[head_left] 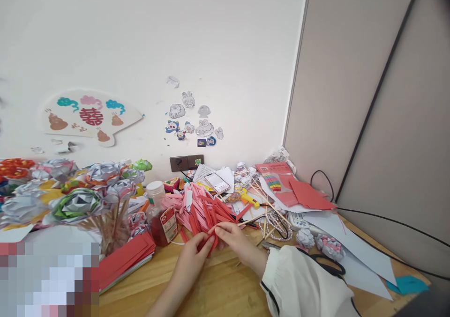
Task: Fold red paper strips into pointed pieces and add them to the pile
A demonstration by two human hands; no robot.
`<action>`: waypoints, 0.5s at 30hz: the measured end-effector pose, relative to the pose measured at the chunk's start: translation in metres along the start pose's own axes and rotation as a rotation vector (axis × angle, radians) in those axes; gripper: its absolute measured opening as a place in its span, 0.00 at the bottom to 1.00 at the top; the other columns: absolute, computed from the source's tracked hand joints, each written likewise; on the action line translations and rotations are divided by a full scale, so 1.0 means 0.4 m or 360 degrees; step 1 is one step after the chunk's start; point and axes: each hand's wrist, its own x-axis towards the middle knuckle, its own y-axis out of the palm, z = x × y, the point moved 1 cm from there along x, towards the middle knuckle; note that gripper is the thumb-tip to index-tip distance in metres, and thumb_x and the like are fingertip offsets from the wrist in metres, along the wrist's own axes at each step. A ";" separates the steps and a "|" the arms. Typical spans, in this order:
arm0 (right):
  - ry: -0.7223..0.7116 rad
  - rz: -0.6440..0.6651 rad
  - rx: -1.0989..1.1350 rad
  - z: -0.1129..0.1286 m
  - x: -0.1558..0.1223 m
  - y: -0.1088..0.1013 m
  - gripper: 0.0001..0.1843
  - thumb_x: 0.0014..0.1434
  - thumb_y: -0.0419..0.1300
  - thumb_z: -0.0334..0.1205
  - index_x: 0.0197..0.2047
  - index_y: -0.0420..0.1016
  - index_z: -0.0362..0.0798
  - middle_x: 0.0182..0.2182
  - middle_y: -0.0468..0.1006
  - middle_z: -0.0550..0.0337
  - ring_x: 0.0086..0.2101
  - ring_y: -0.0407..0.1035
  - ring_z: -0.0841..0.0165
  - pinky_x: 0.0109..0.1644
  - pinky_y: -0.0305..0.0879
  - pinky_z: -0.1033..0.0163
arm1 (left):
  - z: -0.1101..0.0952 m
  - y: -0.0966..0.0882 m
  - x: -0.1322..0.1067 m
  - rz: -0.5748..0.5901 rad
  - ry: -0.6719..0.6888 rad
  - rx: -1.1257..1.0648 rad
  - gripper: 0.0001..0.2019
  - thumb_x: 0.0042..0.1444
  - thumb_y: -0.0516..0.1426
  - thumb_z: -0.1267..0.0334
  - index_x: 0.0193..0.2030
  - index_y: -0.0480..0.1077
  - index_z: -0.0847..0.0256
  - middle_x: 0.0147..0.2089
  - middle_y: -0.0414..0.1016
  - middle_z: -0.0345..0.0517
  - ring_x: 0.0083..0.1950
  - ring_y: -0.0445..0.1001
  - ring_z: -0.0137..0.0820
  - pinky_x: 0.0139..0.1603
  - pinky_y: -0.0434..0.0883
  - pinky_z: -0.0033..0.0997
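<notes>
My left hand (197,250) and my right hand (232,240) meet over the wooden table (211,293), fingertips pinched together. Between them is a small red paper strip (213,245), looped or folded, gripped from both sides; its far parts are hidden by my fingers. Just beyond lies a heap of pink and red paper strips (197,204). To the left of the heap stands a clear plastic jar (160,218) with a white lid and a red label. Black-handled scissors (326,264) rest by my right sleeve.
Paper flowers (77,202) on sticks crowd the left, near stacked red paper (128,258). Behind the heap lie a phone (217,182) and a yellow glue gun (249,198). Bead strings (277,225), crumpled paper flowers (330,246) and white sheets (365,251) spread rightward. A black cable (383,217) crosses there.
</notes>
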 end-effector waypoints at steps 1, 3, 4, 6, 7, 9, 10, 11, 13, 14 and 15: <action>-0.0006 -0.0002 -0.0033 -0.003 0.003 -0.002 0.17 0.49 0.53 0.50 0.26 0.66 0.43 0.19 0.62 0.65 0.20 0.56 0.77 0.24 0.52 0.70 | 0.000 -0.001 0.001 0.0002 -0.0007 -0.0023 0.15 0.48 0.48 0.53 0.20 0.62 0.62 0.19 0.62 0.37 0.24 0.61 0.28 0.25 0.58 0.24; -0.0021 -0.0003 -0.0106 -0.011 0.009 -0.008 0.17 0.48 0.54 0.50 0.24 0.65 0.43 0.18 0.60 0.67 0.20 0.56 0.77 0.23 0.52 0.71 | 0.002 -0.004 0.004 -0.0019 -0.0042 -0.0027 0.15 0.47 0.48 0.52 0.21 0.63 0.62 0.21 0.63 0.38 0.26 0.62 0.29 0.27 0.59 0.24; -0.0026 -0.0004 -0.0144 -0.015 0.013 -0.011 0.17 0.47 0.55 0.50 0.23 0.64 0.43 0.17 0.59 0.67 0.19 0.55 0.77 0.23 0.51 0.71 | 0.004 -0.005 0.005 -0.0035 -0.0063 -0.0012 0.15 0.47 0.49 0.52 0.21 0.63 0.62 0.21 0.63 0.38 0.26 0.63 0.29 0.27 0.59 0.25; -0.0026 -0.0003 -0.0211 -0.022 0.019 -0.015 0.17 0.46 0.56 0.50 0.22 0.64 0.43 0.17 0.58 0.68 0.19 0.54 0.77 0.23 0.51 0.71 | 0.010 -0.005 0.007 -0.0061 -0.0087 0.0026 0.15 0.46 0.49 0.52 0.20 0.63 0.62 0.20 0.64 0.37 0.26 0.63 0.30 0.27 0.60 0.25; -0.0024 -0.0008 -0.0238 -0.024 0.021 -0.017 0.17 0.45 0.56 0.50 0.22 0.63 0.43 0.16 0.59 0.68 0.19 0.54 0.77 0.23 0.51 0.71 | 0.012 -0.005 0.008 -0.0066 -0.0084 0.0040 0.15 0.46 0.49 0.52 0.20 0.62 0.62 0.20 0.64 0.37 0.26 0.63 0.30 0.27 0.59 0.25; -0.0016 -0.0020 -0.0273 -0.027 0.023 -0.019 0.17 0.45 0.57 0.50 0.21 0.64 0.43 0.16 0.59 0.67 0.19 0.54 0.77 0.23 0.50 0.71 | 0.016 -0.005 0.008 -0.0074 -0.0066 0.0065 0.15 0.46 0.49 0.52 0.19 0.63 0.62 0.20 0.64 0.37 0.26 0.63 0.29 0.26 0.59 0.25; -0.0012 -0.0027 -0.0280 -0.026 0.023 -0.020 0.17 0.44 0.57 0.50 0.21 0.64 0.43 0.16 0.59 0.67 0.19 0.54 0.77 0.22 0.50 0.71 | 0.016 -0.005 0.008 -0.0081 -0.0061 0.0081 0.15 0.46 0.49 0.52 0.19 0.63 0.62 0.20 0.64 0.37 0.25 0.63 0.29 0.26 0.59 0.25; -0.0008 -0.0033 -0.0275 -0.025 0.023 -0.020 0.17 0.45 0.57 0.51 0.21 0.64 0.43 0.16 0.60 0.67 0.19 0.54 0.77 0.22 0.50 0.71 | 0.017 -0.006 0.008 -0.0088 -0.0062 0.0094 0.15 0.46 0.49 0.52 0.19 0.63 0.62 0.19 0.64 0.37 0.25 0.63 0.29 0.26 0.59 0.25; -0.0003 -0.0052 -0.0223 -0.022 0.020 -0.020 0.18 0.47 0.55 0.51 0.24 0.66 0.42 0.17 0.61 0.66 0.19 0.55 0.77 0.23 0.51 0.70 | 0.016 -0.009 0.008 -0.0092 -0.0072 0.0095 0.15 0.46 0.49 0.53 0.19 0.63 0.62 0.19 0.65 0.37 0.25 0.63 0.29 0.26 0.59 0.25; -0.0004 -0.0058 -0.0185 -0.021 0.017 -0.020 0.18 0.48 0.54 0.52 0.25 0.66 0.42 0.17 0.62 0.65 0.19 0.56 0.77 0.23 0.51 0.70 | 0.015 -0.011 0.008 -0.0092 -0.0079 0.0085 0.15 0.46 0.49 0.53 0.19 0.63 0.62 0.20 0.66 0.37 0.25 0.63 0.29 0.26 0.59 0.25; -0.0008 -0.0061 -0.0145 -0.019 0.015 -0.020 0.18 0.48 0.53 0.52 0.25 0.67 0.42 0.17 0.62 0.65 0.19 0.56 0.76 0.24 0.52 0.70 | 0.015 -0.013 0.008 -0.0092 -0.0084 0.0067 0.15 0.46 0.49 0.53 0.20 0.63 0.62 0.20 0.66 0.37 0.25 0.64 0.29 0.26 0.59 0.25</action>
